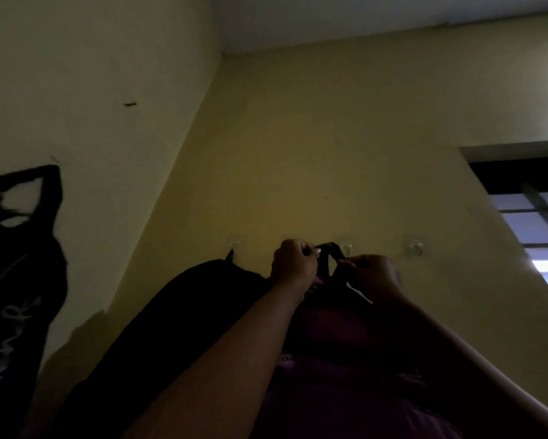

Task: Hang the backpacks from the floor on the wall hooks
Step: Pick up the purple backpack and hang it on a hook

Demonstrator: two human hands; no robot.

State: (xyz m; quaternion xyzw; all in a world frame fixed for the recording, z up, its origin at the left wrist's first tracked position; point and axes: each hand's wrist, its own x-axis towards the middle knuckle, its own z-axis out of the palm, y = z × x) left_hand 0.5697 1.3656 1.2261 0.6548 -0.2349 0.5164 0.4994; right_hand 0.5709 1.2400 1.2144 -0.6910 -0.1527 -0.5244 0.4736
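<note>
A purple backpack (329,359) is held up against the yellow wall. Its dark top loop (331,253) is pinched between my left hand (293,264) and my right hand (370,274). The loop sits just left of a clear wall hook (347,248). Whether it is over the hook I cannot tell. A black backpack (171,327) hangs from the hook (233,248) to the left. Another clear hook (417,248) on the right is bare.
A black bag with pale lettering (16,264) hangs on the left wall near the corner. A dark-framed window (532,223) with bars is at the right. The ceiling shows at the top.
</note>
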